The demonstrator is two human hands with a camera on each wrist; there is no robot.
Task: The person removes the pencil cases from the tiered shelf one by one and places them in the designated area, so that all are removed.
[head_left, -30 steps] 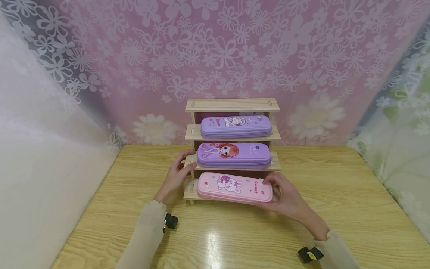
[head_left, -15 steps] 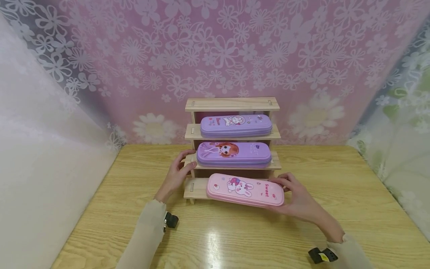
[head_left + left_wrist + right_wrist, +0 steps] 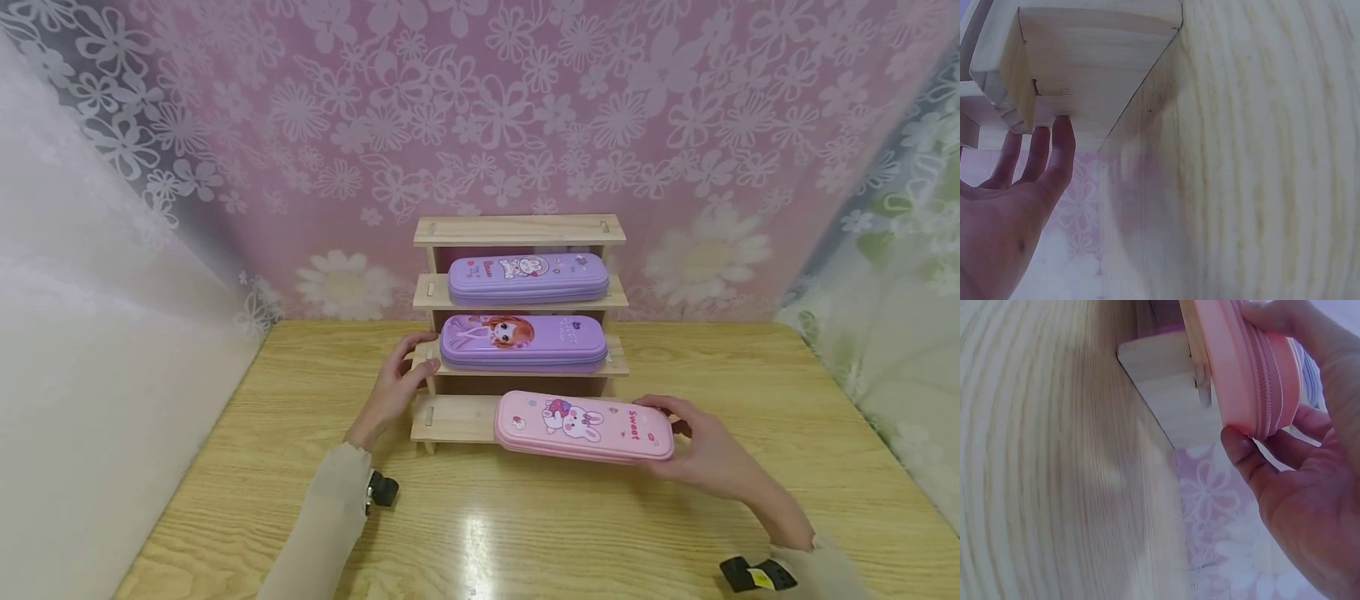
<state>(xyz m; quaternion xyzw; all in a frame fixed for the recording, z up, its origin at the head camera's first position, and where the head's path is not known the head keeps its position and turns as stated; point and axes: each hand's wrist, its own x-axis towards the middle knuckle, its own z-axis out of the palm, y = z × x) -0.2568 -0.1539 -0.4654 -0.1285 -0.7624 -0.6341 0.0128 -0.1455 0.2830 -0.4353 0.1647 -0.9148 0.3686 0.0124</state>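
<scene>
A pink pencil case (image 3: 585, 427) with a bunny and the word "Sweet" lies partly over the lowest board, its right end sticking out past the stand. My right hand (image 3: 708, 450) grips that end, and the right wrist view shows fingers and thumb around the zipped pink case (image 3: 1260, 375). At the left end of the stepped wooden stand (image 3: 457, 417), my left hand (image 3: 393, 387) holds the second-lowest board. Fingertips of the left hand (image 3: 1029, 175) reach the side panel (image 3: 1085, 81) in the left wrist view.
A purple pencil case (image 3: 525, 343) with a red-haired girl sits on the second-lowest board. Above it lies a lilac pencil case (image 3: 528, 279) with a bunny. The stand is on a wood-grain table (image 3: 450, 525) before a pink floral backdrop (image 3: 480, 108).
My right hand has drawn the pink pencil case to the right along the lowest board, baring the board's left part. The left hand has stayed on the stand.
</scene>
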